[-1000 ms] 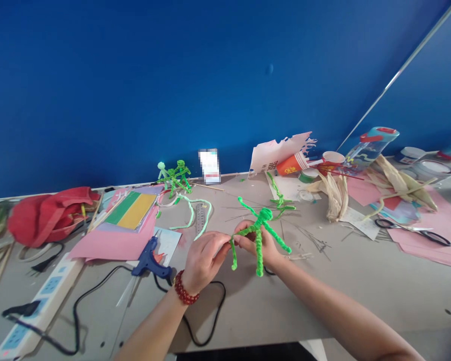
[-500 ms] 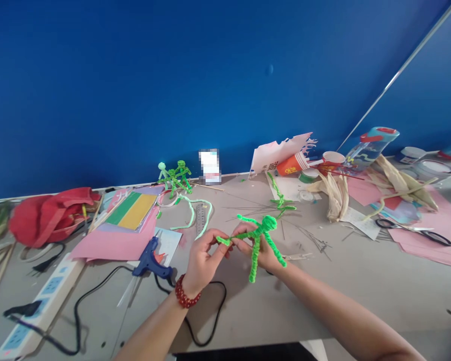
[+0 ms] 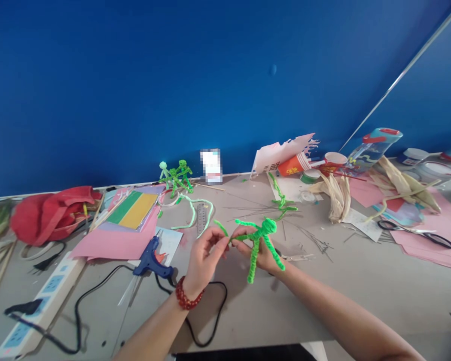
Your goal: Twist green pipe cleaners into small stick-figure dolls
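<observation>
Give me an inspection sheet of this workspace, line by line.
surface: beige tabletop, heavily littered.
job's things: bright green pipe-cleaner figure, held above the tabletop.
clutter: blue hot glue gun, pink paper sheet, red cloth bag, black-handled scissors.
hands: left hand pinches the figure's arm; right hand holds its body.
cables: black cord loops across the tabletop; white power strip lies at left.
surroundings: deep blue wall.
other people: nothing seen.
</observation>
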Demonstrator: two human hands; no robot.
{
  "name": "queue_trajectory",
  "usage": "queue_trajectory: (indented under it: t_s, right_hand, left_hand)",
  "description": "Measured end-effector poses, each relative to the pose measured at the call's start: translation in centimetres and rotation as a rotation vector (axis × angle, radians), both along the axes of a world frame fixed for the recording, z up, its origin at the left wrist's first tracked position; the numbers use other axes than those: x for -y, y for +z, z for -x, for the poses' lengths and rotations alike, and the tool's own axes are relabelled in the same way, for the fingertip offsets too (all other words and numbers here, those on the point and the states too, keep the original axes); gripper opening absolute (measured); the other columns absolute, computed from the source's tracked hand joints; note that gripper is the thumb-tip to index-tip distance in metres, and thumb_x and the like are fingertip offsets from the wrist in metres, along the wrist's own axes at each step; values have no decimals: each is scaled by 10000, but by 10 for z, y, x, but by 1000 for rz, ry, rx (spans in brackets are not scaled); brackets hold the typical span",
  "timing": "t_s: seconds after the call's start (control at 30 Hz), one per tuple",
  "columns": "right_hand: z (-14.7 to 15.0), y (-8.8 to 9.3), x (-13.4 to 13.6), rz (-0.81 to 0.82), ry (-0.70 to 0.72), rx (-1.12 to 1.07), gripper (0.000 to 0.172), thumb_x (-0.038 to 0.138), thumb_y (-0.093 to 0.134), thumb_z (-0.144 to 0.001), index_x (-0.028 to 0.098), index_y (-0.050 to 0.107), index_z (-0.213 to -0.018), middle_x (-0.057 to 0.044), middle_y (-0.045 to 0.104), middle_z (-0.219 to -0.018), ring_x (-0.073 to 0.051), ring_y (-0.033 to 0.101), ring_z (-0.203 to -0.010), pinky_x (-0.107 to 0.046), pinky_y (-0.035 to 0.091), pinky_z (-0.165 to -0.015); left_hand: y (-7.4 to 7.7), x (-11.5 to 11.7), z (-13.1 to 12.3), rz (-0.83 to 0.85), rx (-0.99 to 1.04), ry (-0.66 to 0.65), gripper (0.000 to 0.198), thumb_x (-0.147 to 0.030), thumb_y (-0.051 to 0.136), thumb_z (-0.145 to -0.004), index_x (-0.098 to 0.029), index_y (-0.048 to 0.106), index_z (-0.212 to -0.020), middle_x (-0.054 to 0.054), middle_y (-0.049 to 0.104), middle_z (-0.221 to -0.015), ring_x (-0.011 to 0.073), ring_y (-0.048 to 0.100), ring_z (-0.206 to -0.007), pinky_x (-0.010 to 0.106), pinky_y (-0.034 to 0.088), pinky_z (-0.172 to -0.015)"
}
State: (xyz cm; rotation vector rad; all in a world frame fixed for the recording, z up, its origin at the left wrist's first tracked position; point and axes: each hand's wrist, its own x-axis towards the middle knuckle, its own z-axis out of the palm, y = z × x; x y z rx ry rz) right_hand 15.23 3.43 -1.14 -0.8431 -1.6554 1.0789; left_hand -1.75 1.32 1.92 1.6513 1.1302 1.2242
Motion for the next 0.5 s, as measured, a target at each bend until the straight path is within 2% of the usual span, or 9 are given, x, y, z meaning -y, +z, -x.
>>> queue_trajectory:
  t_s: [0.07,0.13,0.17,0.23,0.3,0.4,0.5]
  right_hand:
    - [-1,2,0,44,-4,-40,119,324,605,-859,205,616,-853,-38,636,-793,-180,625,-753,-303,505,-695]
    - [-1,4,0,101,-11,-81,119,321,616,-850,202,611,-859,-33,638,-789,-175,631,-747,-296,503,-691]
    - [-1,4,0,132,-12,-98,124,323,623,-845,202,609,-865,-30,639,-783,-174,632,-741,-294,502,-686]
    - [-1,5,0,174,-4,-117,142,337,636,-835,201,610,-870,-25,642,-767,-172,630,-731,-292,499,-677]
    - [-1,5,1,198,3,-123,161,350,644,-829,199,614,-875,-24,644,-765,-169,623,-725,-289,494,-670]
    - [-1,7,2,225,7,-120,168,355,643,-830,194,621,-872,-27,646,-770,-163,612,-718,-281,484,-659]
    - [-1,9,4,236,13,-130,178,368,645,-828,196,618,-866,-22,636,-761,-155,593,-685,-275,476,-634]
  left_hand:
    - [2,2,3,-393,-200,121,27,-174,589,-864,-186,566,-870,30,608,-782,155,608,-742,292,528,-683]
    - [4,3,7,-711,-378,151,164,-97,630,-814,-199,606,-941,52,618,-859,187,609,-849,343,526,-787]
    - [5,3,8,-800,-461,147,229,-80,646,-797,-207,623,-986,66,623,-907,205,604,-896,367,522,-826]
    - [6,1,11,-852,-597,155,337,-83,675,-782,-224,635,-1086,95,625,-1019,237,585,-988,402,510,-881]
    - [7,-2,12,-832,-668,178,385,-107,693,-781,-230,634,-1142,113,618,-1099,258,564,-1046,418,499,-908]
    - [9,-6,14,-806,-675,197,360,-135,704,-784,-230,649,-1127,118,619,-1151,266,553,-1074,427,493,-917]
    - [10,-8,14,-781,-665,144,330,-147,681,-810,-233,641,-1126,105,648,-1171,268,549,-1116,435,492,-932]
